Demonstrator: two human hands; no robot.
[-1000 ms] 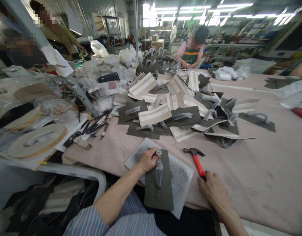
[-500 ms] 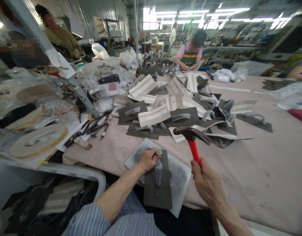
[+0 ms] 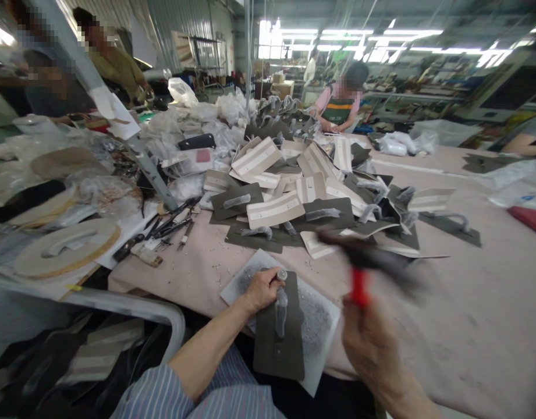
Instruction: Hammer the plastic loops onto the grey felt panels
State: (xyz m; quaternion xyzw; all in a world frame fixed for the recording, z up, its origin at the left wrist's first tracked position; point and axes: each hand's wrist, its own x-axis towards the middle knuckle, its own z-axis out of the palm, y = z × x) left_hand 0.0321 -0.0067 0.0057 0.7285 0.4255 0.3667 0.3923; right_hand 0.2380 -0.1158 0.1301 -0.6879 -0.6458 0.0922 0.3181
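My left hand (image 3: 262, 291) rests on a dark grey panel (image 3: 279, 349), its fingers pinching a small round metal stud (image 3: 282, 274) at the panel's top edge. A strap handle wrapped in clear plastic (image 3: 281, 311) lies along the panel, which sits on a white sheet speckled with grey grit (image 3: 324, 331). My right hand (image 3: 366, 349) is shut around the red handle of a claw hammer (image 3: 360, 273). The hammer is raised above the table and motion-blurred, with its dark head over the pile's near edge in this view.
Behind the panel lies a wide heap of dark and cream panels (image 3: 285, 209) on a pink-beige table cover (image 3: 442, 291). Scissors and small tools (image 3: 171, 221) lie to the left, beside cardboard rings (image 3: 67, 247) and plastic bags. Co-workers (image 3: 340, 99) stand beyond.
My right hand has lifted the hammer from the table and raised it further, and it now blurs with motion. My left hand stays on the stud.
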